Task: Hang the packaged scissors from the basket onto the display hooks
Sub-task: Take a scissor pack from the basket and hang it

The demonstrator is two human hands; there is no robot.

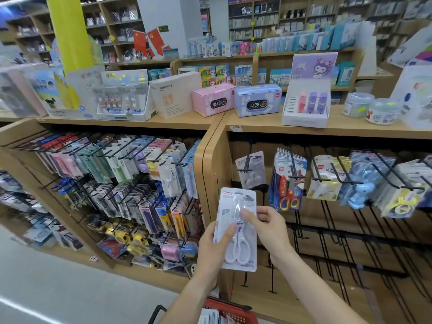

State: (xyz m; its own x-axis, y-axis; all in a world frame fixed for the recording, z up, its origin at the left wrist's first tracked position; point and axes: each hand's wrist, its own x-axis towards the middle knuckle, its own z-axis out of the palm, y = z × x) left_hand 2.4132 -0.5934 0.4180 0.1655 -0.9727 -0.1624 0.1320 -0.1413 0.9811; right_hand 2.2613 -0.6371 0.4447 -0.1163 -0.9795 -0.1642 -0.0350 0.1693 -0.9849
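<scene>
Both of my hands hold one pack of white-handled scissors [240, 251] upright in front of the wooden shelf divider. My left hand [214, 249] grips its left edge and my right hand [268, 225] pinches it from the right, thumb on the blister. Just above hangs a matching pack [251, 171] on a black display hook [245, 170]. Packs of red and yellow scissors [288, 183] fill the hook to its right. The red basket [230, 312] sits at the bottom edge with more packs in it.
Several bare black hooks [301, 235] jut from the panel below the hanging packs. The left bay is crowded with hanging stationery [131, 183]. Boxes and clock cartons [212, 99] stand on the shelf top. Grey floor [46, 277] lies to the left.
</scene>
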